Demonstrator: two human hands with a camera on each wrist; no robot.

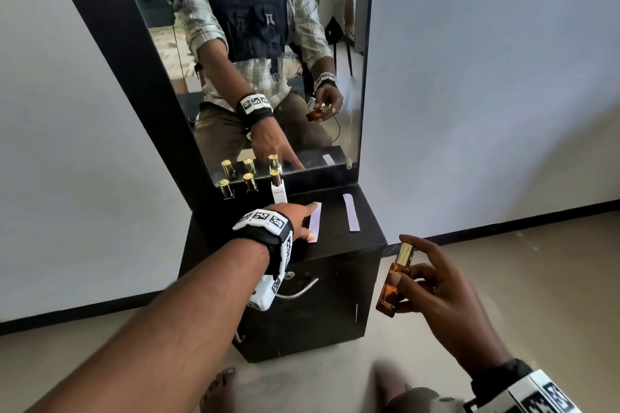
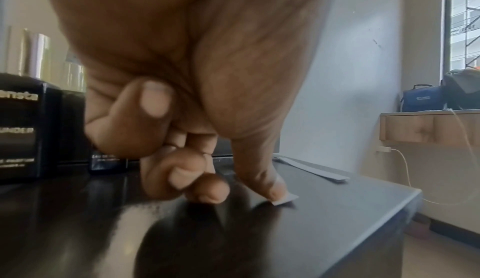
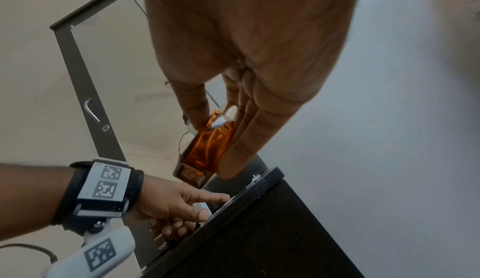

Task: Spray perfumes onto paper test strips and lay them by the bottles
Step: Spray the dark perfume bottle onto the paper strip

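A pale paper strip point(image 1: 316, 223) lies on the black cabinet top point(image 1: 335, 245). My left hand point(image 1: 302, 221) rests on it: the index finger points along its far end and the thumb point(image 2: 272, 186) presses its near end point(image 2: 288, 198), with the other fingers curled. A second strip point(image 1: 351, 216) lies free to the right. My right hand point(image 1: 422, 278) grips an amber perfume bottle point(image 1: 396, 278) with a gold cap, held in the air right of the cabinet; it also shows as the bottle point(image 3: 207, 149) in the right wrist view. Three gold-capped bottles point(image 1: 250, 183) stand at the back left.
A tall mirror point(image 1: 268, 60) in a black frame rises behind the cabinet. The cabinet front has a metal handle point(image 1: 298, 292). My bare feet point(image 1: 218, 389) are on the beige floor below. A wooden shelf point(image 2: 428, 126) with a blue bag and a white cable is off to the right.
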